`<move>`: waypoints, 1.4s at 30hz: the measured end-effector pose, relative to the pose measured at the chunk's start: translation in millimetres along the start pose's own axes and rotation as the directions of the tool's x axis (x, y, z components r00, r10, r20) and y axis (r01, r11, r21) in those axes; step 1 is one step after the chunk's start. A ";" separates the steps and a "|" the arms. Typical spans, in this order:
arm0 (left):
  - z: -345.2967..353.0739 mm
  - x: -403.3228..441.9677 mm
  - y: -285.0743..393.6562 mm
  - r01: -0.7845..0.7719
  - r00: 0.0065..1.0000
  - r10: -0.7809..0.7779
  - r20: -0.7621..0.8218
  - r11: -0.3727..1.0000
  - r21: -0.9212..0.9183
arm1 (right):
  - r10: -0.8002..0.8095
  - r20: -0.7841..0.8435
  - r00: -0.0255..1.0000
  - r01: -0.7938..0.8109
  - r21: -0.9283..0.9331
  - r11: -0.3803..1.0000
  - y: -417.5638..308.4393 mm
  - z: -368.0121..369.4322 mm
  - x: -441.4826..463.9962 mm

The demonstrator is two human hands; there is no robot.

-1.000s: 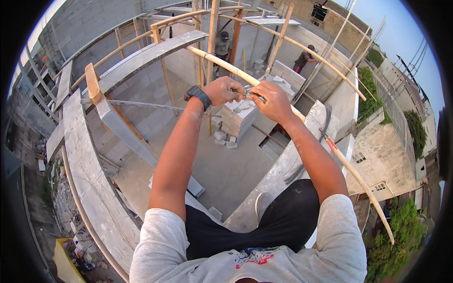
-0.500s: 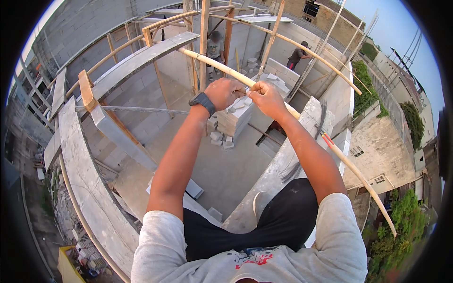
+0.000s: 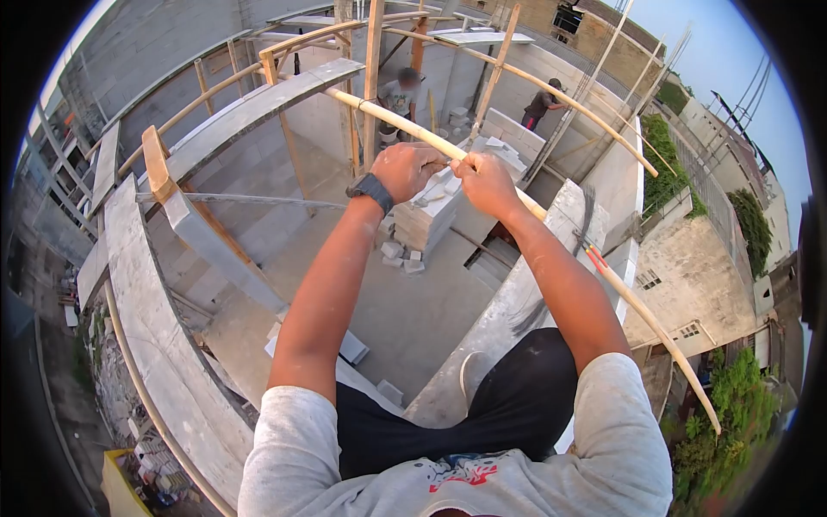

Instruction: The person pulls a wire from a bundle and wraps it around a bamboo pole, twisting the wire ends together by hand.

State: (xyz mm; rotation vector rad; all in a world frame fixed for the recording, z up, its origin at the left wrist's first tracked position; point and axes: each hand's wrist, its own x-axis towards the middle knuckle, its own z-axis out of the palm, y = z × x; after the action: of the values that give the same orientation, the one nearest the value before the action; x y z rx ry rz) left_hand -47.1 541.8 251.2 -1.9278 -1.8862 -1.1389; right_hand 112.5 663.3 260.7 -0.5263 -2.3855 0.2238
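A long pale bamboo pole (image 3: 389,117) crosses in front of me, running from upper left to lower right. My left hand (image 3: 405,175), with a dark watch on its wrist, is closed in a pinch just on the near side of the pole. Beside it my right hand (image 3: 488,184) is closed too, fingertips against the pole. Whatever thin thing they pinch is too small to make out. Farther right, a tool with red handles (image 3: 596,257) rests at the pole, beside a bundle of dark thin wire strands (image 3: 587,211) on the grey plank (image 3: 508,297).
Below lies a concrete floor (image 3: 409,314) with a stack of pale blocks (image 3: 424,220). One person (image 3: 401,96) bends near a bucket; another person (image 3: 540,105) works at the far wall. Planks (image 3: 168,319) and wooden posts stand left. Outside the right wall is a drop.
My left hand's fingers have shifted slightly towards my right hand at the pole. The person behind the block stack has bent lower and moved slightly right.
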 end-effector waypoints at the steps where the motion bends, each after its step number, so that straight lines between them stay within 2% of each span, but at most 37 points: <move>1: 3.4 -1.0 -0.1 -0.033 0.999 0.032 -0.027 0.999 -0.009 | 0.317 0.311 0.896 -0.423 0.379 0.823 5.2 -4.2 7.4; 2: 6.7 -2.2 -0.3 -0.065 0.997 0.064 -0.052 0.998 -0.017 | 0.399 0.669 0.627 -0.778 0.513 0.362 9.7 -7.6 9.9; 6: 9.8 0.3 -3.4 -0.086 0.996 0.086 -0.025 0.996 -0.002 | 0.388 0.705 0.593 -0.804 0.498 0.325 10.1 -18.0 4.8; 7: 7.6 1.0 -8.4 -0.069 0.997 0.068 -0.023 0.997 -0.027 | 0.340 0.446 0.828 -0.540 0.466 0.701 5.7 -20.0 -0.7; 8: 6.0 0.8 -12.6 -0.052 0.998 0.051 -0.021 0.997 -0.053 | 0.148 0.189 0.971 -0.197 0.276 0.941 2.1 -22.4 -5.6; 9: 3.7 -0.7 -15.1 -0.052 0.998 0.051 -0.021 0.997 -0.055 | 0.150 0.190 0.970 -0.199 0.274 0.941 0.0 -25.1 -9.5; 10: 0.5 -2.1 -17.8 -0.041 0.999 0.040 -0.015 0.998 -0.047 | -0.073 0.063 0.995 0.061 0.182 0.981 -2.0 -27.7 -12.5; 11: -1.2 -2.5 -19.3 -0.029 1.000 0.029 -0.009 0.999 -0.038 | -0.306 -0.039 0.951 0.308 0.058 0.950 -2.9 -28.7 -13.5; 14: -5.5 -1.2 -14.2 0.017 0.999 -0.016 0.033 0.999 -0.049 | -0.324 -0.077 0.943 0.325 -0.001 0.946 1.2 -22.1 -13.3; 18: -5.5 -1.9 -8.2 -0.012 1.000 0.013 0.018 0.999 -0.048 | -0.340 -0.180 0.923 0.353 0.043 0.935 3.2 -13.3 -8.7; 19: -5.2 -1.1 -7.3 -0.021 1.000 0.020 -0.014 1.000 -0.019 | -0.113 -0.050 0.992 0.120 0.168 0.978 -1.1 -14.9 -6.8; 20: -4.8 -0.4 -6.6 -0.029 0.998 0.029 -0.047 1.000 0.009 | 0.109 0.105 0.988 -0.133 0.255 0.958 -3.0 -16.3 -5.2; 21: -4.0 0.3 -6.1 -0.031 0.998 0.031 -0.047 1.000 0.007 | 0.109 0.104 0.989 -0.133 0.253 0.958 1.7 -15.5 -0.3; 22: -2.9 0.8 -5.5 -0.034 0.997 0.035 -0.064 0.999 0.029 | 0.281 0.330 0.901 -0.423 0.534 0.732 8.8 -13.9 7.4; 23: -1.8 1.1 -4.7 -0.037 0.996 0.040 -0.080 0.998 0.050 | 0.329 0.578 0.747 -0.665 0.657 0.355 14.3 -12.5 10.5; 24: -1.4 0.8 -2.5 -0.040 0.996 0.043 -0.078 0.998 0.048 | 0.332 0.577 0.747 -0.665 0.657 0.354 11.4 -14.9 9.2; 26: -2.3 0.1 0.8 -0.021 0.998 0.024 -0.055 0.998 0.054 | 0.437 0.652 0.620 -0.776 0.595 0.212 3.9 -18.5 7.3; 27: -2.7 0.3 -0.8 -0.017 0.998 0.021 -0.059 0.998 0.058 | 0.432 0.654 0.621 -0.775 0.594 0.215 0.4 -19.1 4.9; 28: -3.0 -0.3 -2.1 -0.018 0.999 0.019 -0.035 0.999 0.028 | 0.370 0.379 0.848 -0.525 0.512 0.680 -3.7 -19.4 -0.2; 29: -3.2 -1.1 -3.4 -0.018 1.000 0.018 -0.009 1.000 -0.003 | 0.137 0.135 0.981 -0.165 0.235 0.958 -7.2 -19.8 -5.2; 30: -3.3 -0.9 -6.2 -0.015 1.000 0.015 -0.007 1.000 -0.002 | 0.136 0.137 0.981 -0.166 0.237 0.957 -11.6 -20.6 -9.1; 31: -3.5 0.5 -9.0 0.014 1.000 -0.014 0.008 0.999 -0.031 | -0.087 -0.022 0.996 0.089 0.138 0.986 -16.2 -21.8 -12.4; 32: -2.9 1.7 -11.0 0.042 0.999 -0.040 0.023 0.997 -0.061 | -0.320 -0.154 0.935 0.324 -0.001 0.946 -17.9 -22.9 -14.0; 36: -13.6 0.5 -6.0 0.111 0.991 -0.104 0.079 0.989 -0.098 | -0.350 -0.061 0.935 0.345 -0.084 0.935 -6.0 -22.5 -11.2; 38: -13.4 -1.1 -4.5 -0.020 0.999 0.022 0.046 0.999 -0.031 | -0.433 -0.123 0.893 0.429 -0.058 0.901 -6.3 -21.4 -9.4; 39: -11.6 -1.9 -6.7 -0.020 0.999 0.021 0.046 0.999 -0.030 | -0.434 -0.123 0.893 0.430 -0.057 0.901 -5.8 -17.7 -9.0; 41: -6.3 -0.7 -10.1 -0.042 0.999 0.043 -0.011 0.997 0.063 | -0.198 -0.066 0.978 0.202 0.068 0.977 -4.8 -9.4 -6.7; 42: -6.8 0.4 -8.3 -0.048 0.999 0.049 -0.011 0.997 0.061 | -0.195 -0.070 0.978 0.200 0.063 0.978 -9.8 -14.1 -2.9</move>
State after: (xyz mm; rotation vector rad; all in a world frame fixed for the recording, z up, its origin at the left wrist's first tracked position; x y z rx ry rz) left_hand -57.3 539.1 253.1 -1.9189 -1.8350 -1.0648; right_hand 120.7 653.5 272.6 -0.2573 -2.3399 0.1977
